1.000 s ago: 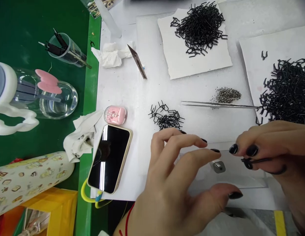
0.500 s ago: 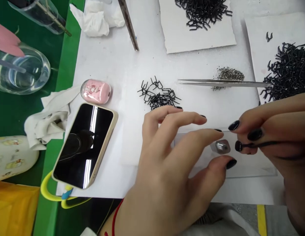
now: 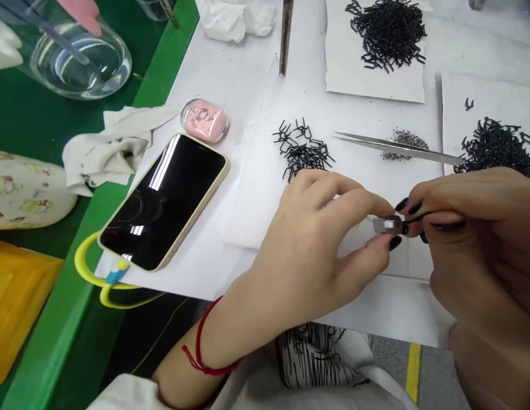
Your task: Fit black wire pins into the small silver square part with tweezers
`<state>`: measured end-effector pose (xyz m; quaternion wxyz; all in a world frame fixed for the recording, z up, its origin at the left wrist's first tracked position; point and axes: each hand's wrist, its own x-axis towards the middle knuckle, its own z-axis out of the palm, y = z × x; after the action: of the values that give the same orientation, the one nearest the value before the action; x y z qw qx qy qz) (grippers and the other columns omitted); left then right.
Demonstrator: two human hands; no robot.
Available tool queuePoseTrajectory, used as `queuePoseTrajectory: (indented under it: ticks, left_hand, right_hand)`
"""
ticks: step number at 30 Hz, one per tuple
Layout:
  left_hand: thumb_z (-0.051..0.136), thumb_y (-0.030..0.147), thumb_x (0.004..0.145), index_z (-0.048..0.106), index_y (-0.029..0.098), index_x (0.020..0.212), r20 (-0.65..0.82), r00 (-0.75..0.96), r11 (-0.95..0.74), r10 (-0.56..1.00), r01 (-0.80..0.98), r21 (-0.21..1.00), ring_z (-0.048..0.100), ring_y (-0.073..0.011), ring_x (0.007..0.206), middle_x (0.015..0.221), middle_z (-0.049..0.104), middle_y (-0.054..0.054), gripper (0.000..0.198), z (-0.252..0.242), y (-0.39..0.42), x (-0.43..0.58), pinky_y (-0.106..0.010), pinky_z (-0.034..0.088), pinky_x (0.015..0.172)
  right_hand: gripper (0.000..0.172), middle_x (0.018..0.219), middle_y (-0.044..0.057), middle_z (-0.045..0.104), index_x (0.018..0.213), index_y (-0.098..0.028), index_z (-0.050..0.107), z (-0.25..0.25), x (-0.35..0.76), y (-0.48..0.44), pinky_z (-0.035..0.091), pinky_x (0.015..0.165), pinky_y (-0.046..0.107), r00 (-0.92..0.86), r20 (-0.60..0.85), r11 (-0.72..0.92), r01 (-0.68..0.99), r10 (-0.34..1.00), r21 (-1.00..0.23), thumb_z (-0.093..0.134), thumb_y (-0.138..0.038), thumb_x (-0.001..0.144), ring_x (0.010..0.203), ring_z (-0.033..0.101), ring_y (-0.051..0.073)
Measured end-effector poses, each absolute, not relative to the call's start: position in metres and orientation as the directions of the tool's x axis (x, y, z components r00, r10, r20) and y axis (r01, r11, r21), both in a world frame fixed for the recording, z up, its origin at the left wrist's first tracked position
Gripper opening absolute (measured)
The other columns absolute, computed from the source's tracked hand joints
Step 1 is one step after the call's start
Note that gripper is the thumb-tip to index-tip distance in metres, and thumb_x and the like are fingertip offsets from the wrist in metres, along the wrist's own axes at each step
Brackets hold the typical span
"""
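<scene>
My left hand [image 3: 316, 245], with a red string bracelet at the wrist, has its thumb and index finger closed around a small shiny grey block [image 3: 387, 225]. In my right hand [image 3: 473, 233], the fingers pinch a thin black piece [image 3: 414, 218] whose end meets the right side of the block. Silver tweezers [image 3: 401, 149] also extend from the right hand, pointing left over a small heap of tiny metal parts [image 3: 407, 142]. Beyond my left hand is a loose group of black forked pieces [image 3: 305, 151].
Two larger piles of black forked pieces [image 3: 390, 34] lie on white sheets at the back and right. A phone [image 3: 162, 202] with a yellow cable [image 3: 87, 265], a pink case [image 3: 205, 120], cloth [image 3: 106, 151] and a clear cup [image 3: 81, 62] stand left.
My left thumb and index finger have closed on the grey block, and the black piece in my right hand now meets it. The view has shifted, showing more of my left forearm.
</scene>
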<state>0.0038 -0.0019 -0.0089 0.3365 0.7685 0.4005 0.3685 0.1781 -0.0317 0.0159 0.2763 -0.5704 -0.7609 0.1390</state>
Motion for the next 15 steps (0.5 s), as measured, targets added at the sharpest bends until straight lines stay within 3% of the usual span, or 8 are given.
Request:
queuePoseTrajectory:
  ticks: [5,9,15]
  left_hand:
    - [0.067,0.015,0.080,0.066,0.018,0.093,0.311,0.408,-0.455,0.858,0.325,0.829,0.062,-0.0173,0.092,0.092,0.068,-0.003,0.013,-0.012,-0.002,0.005,-0.034,0.048,0.089]
    - [0.069,0.015,0.078,0.063,0.023,0.088,0.284,0.406,-0.425,0.868,0.316,0.848,0.062,-0.0173,0.090,0.090,0.069,0.000,0.014,-0.013,-0.001,0.006,-0.033,0.049,0.087]
    - [0.068,0.016,0.079,0.065,0.021,0.089,0.260,0.395,-0.400,0.881,0.332,0.854,0.061,-0.0158,0.089,0.089,0.068,0.000,0.012,-0.010,-0.003,0.006,-0.033,0.048,0.090]
  right_hand:
    - [0.021,0.084,0.000,0.059,0.092,-0.022,0.057,0.013,0.175,-0.031,0.045,0.064,0.032,-0.243,0.341,0.394,0.774,0.908,-0.496,0.053,-0.003,0.083,0.075,0.057,0.012]
    - [0.021,0.077,0.001,0.058,0.086,-0.024,0.057,0.011,0.168,-0.029,0.043,0.065,0.034,-0.147,0.417,0.372,0.760,0.897,-0.532,0.056,-0.004,0.081,0.076,0.056,0.016]
    - [0.019,0.083,0.004,0.060,0.084,-0.024,0.060,0.011,0.172,-0.030,0.043,0.066,0.037,-0.138,0.387,0.347,0.762,0.912,-0.546,0.060,-0.006,0.079,0.079,0.057,0.020]
